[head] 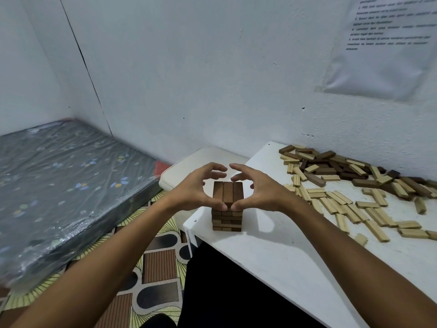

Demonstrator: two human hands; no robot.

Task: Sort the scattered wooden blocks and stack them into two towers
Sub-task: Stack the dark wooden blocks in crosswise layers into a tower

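- Dark block tower [227, 209]: standing near the table's left corner, at about seven o'clock from the scattered pile. Several layers of dark brown blocks are lying crosswise to one another; the top layer is showing three blocks side by side, running away from the viewer. The edges are looking fairly flush, with slight unevenness in the lower layers.
- Left hand [201, 188]: cupping the tower's top layer from nine o'clock, thumb tip touching the near end of the top blocks, fingers arching over the far side with none clearly gripping. Judged to be squaring the layer rather than lifting it.
- Right hand [256, 189]: mirroring from three o'clock, thumb tip meeting the same near edge, fingers curved above the far edge, holding nothing. The paired cupping is likely serving to press the blocks flush so later layers sit level.
- Scattered blocks [350, 185]: lying loose at one to three o'clock from the tower, dark and pale pieces mixed near the wall, mostly pale ones nearer the viewer. No pale tower is showing yet, so the task is judged well short of done.
- White table [272, 252]: bearing tower and pile.
- Wrapped mattress [66, 181]: lying at nine o'clock, on the patterned floor [156, 268].
- Printed sheet [387, 43]: hanging on the wall at one o'clock, text blurred.
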